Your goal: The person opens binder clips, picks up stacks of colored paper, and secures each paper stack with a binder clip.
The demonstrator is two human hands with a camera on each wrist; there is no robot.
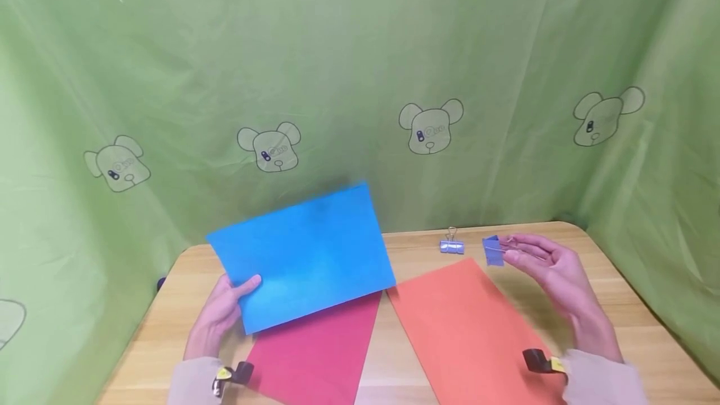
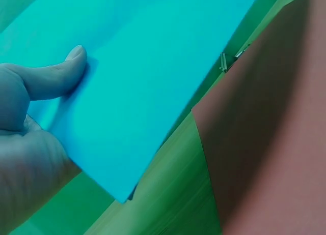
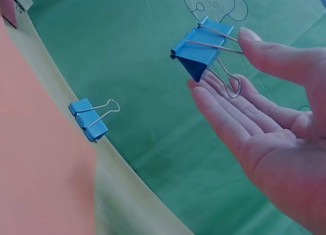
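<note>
While blue paper point(image 1: 309, 255) is gripped by the left hand point(image 1: 221, 308), a binder clip point(image 3: 206, 46) is pinched by the right hand point(image 1: 557, 272).

Green fabric sheeting point(image 1: 337, 30) is hanging behind and down both sides, creasing lightly; outlined bear heads point(image 1: 277, 154) are running in a row across it. Pale wood-grain worktop point(image 1: 388, 349) is standing in front, rounded far corners showing, back edge running close to the sheeting. Sheeting is looking brightest at far left
</note>
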